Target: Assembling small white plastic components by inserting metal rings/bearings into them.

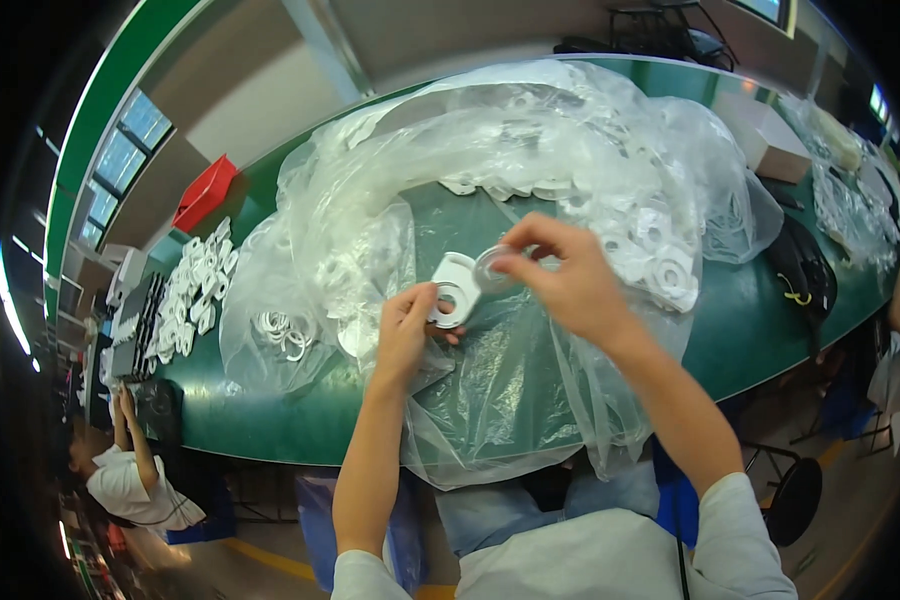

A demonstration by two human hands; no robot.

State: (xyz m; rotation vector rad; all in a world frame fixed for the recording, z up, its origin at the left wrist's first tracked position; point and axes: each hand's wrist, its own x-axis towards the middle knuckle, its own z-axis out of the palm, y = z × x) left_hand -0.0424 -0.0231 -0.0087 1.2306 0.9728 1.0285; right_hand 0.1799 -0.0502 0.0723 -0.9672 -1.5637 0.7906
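My left hand is closed on a white plastic housing, a flat piece with a round hole toward its lower end. Pinched in my right hand is a clear round disc, tilted beside the housing's upper right edge. Whether disc and housing touch I cannot tell. Both hands are above a clear plastic sheet spread over the green table. Left of them lie several loose white rings on the plastic. More white plastic parts are heaped to the right of my right hand.
A big clear plastic bag of white parts arches across the table's far side. At left are a red bin and a pile of white pieces. A white box and a black bag are at right. Co-workers sit at both ends.
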